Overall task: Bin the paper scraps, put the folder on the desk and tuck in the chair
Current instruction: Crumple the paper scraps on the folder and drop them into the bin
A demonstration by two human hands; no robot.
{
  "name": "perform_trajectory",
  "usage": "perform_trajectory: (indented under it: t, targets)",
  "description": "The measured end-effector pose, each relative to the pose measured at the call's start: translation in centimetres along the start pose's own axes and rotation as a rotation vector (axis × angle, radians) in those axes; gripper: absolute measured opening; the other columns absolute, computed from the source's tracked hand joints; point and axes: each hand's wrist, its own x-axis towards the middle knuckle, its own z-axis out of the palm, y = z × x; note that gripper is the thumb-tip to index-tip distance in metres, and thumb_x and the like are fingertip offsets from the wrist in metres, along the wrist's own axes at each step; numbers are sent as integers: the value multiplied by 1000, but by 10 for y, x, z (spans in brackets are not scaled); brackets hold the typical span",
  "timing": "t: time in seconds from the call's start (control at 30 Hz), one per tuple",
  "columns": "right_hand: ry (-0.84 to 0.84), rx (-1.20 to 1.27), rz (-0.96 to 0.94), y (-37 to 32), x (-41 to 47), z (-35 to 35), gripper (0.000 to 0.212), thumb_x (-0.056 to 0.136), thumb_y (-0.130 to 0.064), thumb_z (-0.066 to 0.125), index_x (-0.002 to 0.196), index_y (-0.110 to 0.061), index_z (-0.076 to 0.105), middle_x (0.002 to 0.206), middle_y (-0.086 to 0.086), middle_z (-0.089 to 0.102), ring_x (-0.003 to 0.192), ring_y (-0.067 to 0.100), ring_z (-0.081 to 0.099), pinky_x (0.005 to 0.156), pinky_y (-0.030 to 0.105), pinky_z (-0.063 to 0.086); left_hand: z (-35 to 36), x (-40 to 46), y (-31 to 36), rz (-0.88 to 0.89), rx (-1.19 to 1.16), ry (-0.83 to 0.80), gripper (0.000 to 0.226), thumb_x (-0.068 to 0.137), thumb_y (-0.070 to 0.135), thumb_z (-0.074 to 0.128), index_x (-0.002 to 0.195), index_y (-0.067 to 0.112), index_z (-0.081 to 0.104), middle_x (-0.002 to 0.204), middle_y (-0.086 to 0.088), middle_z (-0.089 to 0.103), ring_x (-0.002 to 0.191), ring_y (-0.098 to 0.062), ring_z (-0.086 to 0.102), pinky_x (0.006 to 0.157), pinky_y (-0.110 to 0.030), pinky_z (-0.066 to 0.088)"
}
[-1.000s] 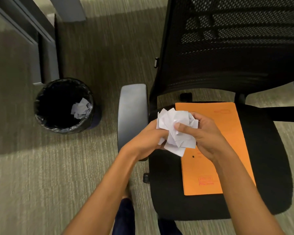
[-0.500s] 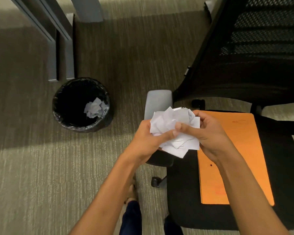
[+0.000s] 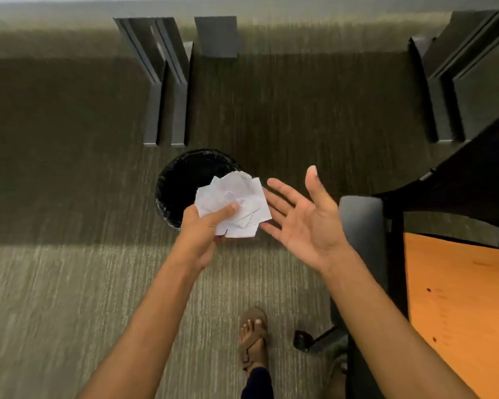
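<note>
My left hand (image 3: 203, 230) grips a bunch of crumpled white paper scraps (image 3: 236, 204), held over the near right rim of the round black bin (image 3: 179, 180) on the carpet. Just right of the scraps, my right hand (image 3: 303, 223) is spread, palm up, holding nothing, its fingertips close to the paper. An orange folder (image 3: 461, 306) lies on the seat of the black office chair (image 3: 473, 162) at the right edge. The chair's grey armrest (image 3: 363, 226) sits beside my right wrist.
Grey desk legs (image 3: 167, 90) stand behind the bin, with more panels (image 3: 455, 90) at the far right. A chair castor (image 3: 301, 341) and my sandalled foot (image 3: 252, 335) are on the carpet below my hands.
My view swung left from the chair to the bin. Both hands held the scraps before; now only the left does, over the bin, and the right has let go and spread.
</note>
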Motion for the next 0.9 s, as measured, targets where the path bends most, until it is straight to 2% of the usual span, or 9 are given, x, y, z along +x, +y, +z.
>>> perform_trajectory:
  t: [0.17, 0.27, 0.4, 0.53, 0.57, 0.63, 0.67, 0.8, 0.9]
  targets:
    - [-60, 39, 102, 20, 63, 58, 98, 74, -79, 56, 146, -14, 46, 146, 11, 54, 134, 28, 53, 116, 55, 33, -59, 38, 36, -33, -9, 178, 27, 87, -1, 70, 111, 11, 67, 96, -3, 77, 79, -17, 77, 56, -31, 60]
    - [-31, 74, 132, 25, 92, 78, 107, 72, -83, 52, 153, -16, 35, 162, 14, 29, 149, 27, 28, 120, 58, 20, -87, 68, 49, -66, -10, 278, 32, 86, -1, 71, 115, 8, 62, 102, -7, 75, 86, -23, 74, 56, -35, 62]
    - [15, 159, 112, 29, 113, 78, 112, 68, -86, 51, 155, -18, 31, 164, 15, 20, 153, 26, 17, 121, 62, 11, -109, 105, 50, -164, 5, 312, 43, 88, 3, 72, 128, 3, 55, 124, -15, 68, 102, -32, 70, 69, -45, 62]
    - [91, 155, 112, 34, 117, 57, 116, 66, -86, 52, 156, -18, 27, 165, 15, 18, 153, 27, 16, 120, 63, 10, -104, 105, 45, -357, 1, 245, 78, 87, 39, 75, 149, 11, 38, 155, -18, 40, 137, -38, 46, 106, -52, 46]
    - [110, 158, 110, 35, 117, 51, 116, 66, -86, 53, 156, -18, 26, 165, 15, 17, 153, 27, 15, 120, 63, 10, -103, 101, 43, -392, 3, 229, 74, 88, 46, 70, 148, 12, 42, 152, -18, 44, 137, -37, 46, 105, -50, 45]
    - [147, 182, 101, 38, 114, 38, 116, 66, -85, 53, 157, -18, 25, 165, 15, 15, 153, 28, 14, 120, 64, 9, -98, 91, 37, -431, -64, 168, 50, 95, 52, 56, 125, 12, 63, 122, -14, 70, 108, -31, 70, 85, -43, 51]
    - [160, 199, 97, 39, 112, 32, 116, 66, -85, 53, 157, -18, 25, 165, 16, 15, 153, 29, 14, 120, 64, 10, -100, 90, 29, -437, -118, 123, 49, 96, 54, 52, 117, 14, 68, 112, -13, 76, 94, -30, 75, 79, -42, 52]
    - [197, 270, 69, 44, 96, 7, 111, 68, -86, 53, 155, -20, 31, 163, 17, 22, 151, 31, 22, 118, 65, 18, -98, 83, 5, -456, -203, 127, 58, 93, 60, 51, 126, 13, 63, 123, -14, 68, 112, -36, 65, 85, -47, 53]
    - [203, 340, 42, 44, 76, -11, 107, 69, -84, 55, 152, -20, 36, 158, 20, 33, 146, 35, 33, 115, 64, 27, -86, 81, -10, -509, -53, 261, 77, 91, 49, 63, 147, 3, 37, 139, -19, 51, 129, -38, 53, 101, -49, 45]
